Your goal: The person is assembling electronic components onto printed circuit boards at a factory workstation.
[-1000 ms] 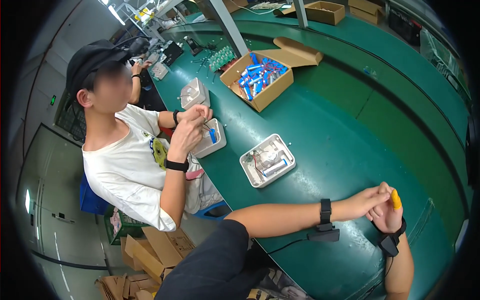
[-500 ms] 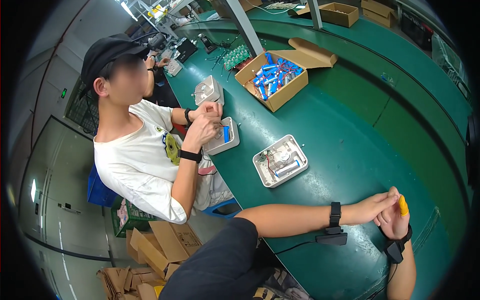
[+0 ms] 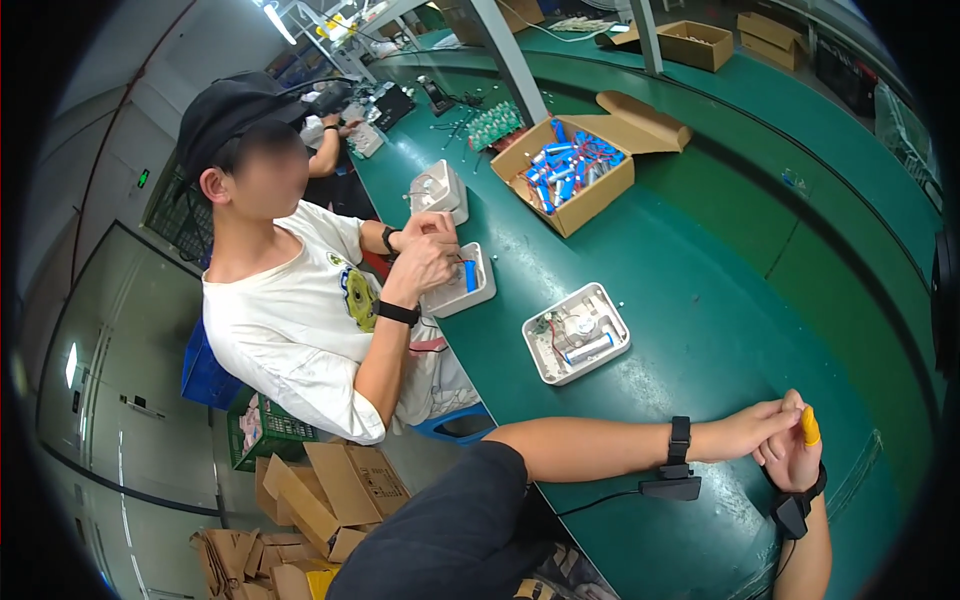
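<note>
My left hand [image 3: 752, 428] reaches across from the lower left, its fingers closed and pressed against the fingers of my right hand [image 3: 795, 462]. A yellow finger cot [image 3: 810, 426] covers one upright digit of the right hand; its other fingers curl in beside the left fingertips. Whether anything small lies between the hands is hidden. Both hands are over the green table [image 3: 700, 345]. Up and left of them stands an open white plastic housing [image 3: 577, 335], with a silver-white cylindrical cell [image 3: 590, 348], thin wires and a small board inside.
A co-worker [image 3: 290, 290] at the left works with both hands over another white housing [image 3: 462, 285] holding a blue cell. A third housing [image 3: 440, 192] sits behind it. A cardboard box [image 3: 565, 180] of blue wired cells and several green circuit boards [image 3: 495, 125] stand farther back.
The whole view has shifted slightly, so the housings and the box appear a little farther right and lower. My hands stay together in nearly the same pose.
</note>
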A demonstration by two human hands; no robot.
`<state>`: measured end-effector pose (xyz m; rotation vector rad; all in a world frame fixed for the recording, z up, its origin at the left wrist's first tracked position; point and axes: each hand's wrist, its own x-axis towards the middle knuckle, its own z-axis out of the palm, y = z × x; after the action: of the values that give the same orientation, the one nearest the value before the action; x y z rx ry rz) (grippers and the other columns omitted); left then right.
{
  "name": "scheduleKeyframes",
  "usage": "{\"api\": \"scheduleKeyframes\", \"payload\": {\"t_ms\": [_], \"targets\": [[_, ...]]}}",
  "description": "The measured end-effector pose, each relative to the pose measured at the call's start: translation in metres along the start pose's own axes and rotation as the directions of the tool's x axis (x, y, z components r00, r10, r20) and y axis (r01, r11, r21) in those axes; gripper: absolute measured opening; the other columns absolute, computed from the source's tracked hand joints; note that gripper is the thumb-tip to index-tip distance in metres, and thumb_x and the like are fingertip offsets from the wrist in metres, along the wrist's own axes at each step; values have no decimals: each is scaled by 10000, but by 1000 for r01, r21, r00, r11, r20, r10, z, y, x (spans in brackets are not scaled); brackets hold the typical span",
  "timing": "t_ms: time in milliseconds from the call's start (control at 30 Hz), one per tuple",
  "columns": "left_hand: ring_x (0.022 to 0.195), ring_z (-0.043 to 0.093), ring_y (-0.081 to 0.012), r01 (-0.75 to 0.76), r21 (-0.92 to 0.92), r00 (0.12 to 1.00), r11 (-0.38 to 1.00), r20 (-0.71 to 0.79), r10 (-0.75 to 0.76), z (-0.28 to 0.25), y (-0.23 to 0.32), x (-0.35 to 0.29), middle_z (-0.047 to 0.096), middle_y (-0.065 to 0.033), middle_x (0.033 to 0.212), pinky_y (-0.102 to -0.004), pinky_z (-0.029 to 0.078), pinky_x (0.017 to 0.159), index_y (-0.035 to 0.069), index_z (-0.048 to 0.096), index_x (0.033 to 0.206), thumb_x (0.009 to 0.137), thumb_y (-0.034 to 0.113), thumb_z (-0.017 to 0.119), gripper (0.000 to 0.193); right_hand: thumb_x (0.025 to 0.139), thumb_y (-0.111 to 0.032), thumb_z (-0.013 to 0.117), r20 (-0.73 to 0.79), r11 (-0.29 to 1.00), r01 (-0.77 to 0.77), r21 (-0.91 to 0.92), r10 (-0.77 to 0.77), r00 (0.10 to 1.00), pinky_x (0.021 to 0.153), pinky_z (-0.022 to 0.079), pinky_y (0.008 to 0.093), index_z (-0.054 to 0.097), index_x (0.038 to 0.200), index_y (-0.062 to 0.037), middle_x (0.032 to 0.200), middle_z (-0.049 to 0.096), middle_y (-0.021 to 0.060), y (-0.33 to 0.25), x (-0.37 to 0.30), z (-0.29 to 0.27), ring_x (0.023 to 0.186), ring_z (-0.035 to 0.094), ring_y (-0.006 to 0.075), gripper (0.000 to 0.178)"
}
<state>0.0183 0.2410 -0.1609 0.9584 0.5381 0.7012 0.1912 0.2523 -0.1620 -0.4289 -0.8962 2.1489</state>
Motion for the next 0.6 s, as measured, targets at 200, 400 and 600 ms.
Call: {"api": "scheduleKeyframes", "payload": {"t_ms": [200,400,600], "targets": [[801,547,-39,12,-12,1000,1000,-12,-12,2,-3,2,590,5,934,-225,474,662,159,391,1578,1112,585,391,632,1096,-554,450,17,999,14,-31,-14,1000,476,412,331,432,994,-155,565,420,17,2,2,2,445,435,151,412],[792,535,-35,46,26,999,999,2,-46,0,-3,3,581,3,968,-221,477,652,171,392,1572,1114,565,406,604,1103,-554,424,-14,1000,10,6,-10,1000,475,410,332,424,943,-143,569,423,19,3,-1,-1,450,439,161,441],[672,491,-20,-149,-25,981,989,-131,144,19,10,-6,525,47,814,-182,410,559,145,494,1373,1111,454,512,406,1116,-531,402,12,997,43,-58,-42,999,479,402,330,427,878,-139,572,432,15,7,0,-4,466,448,166,459]]}}
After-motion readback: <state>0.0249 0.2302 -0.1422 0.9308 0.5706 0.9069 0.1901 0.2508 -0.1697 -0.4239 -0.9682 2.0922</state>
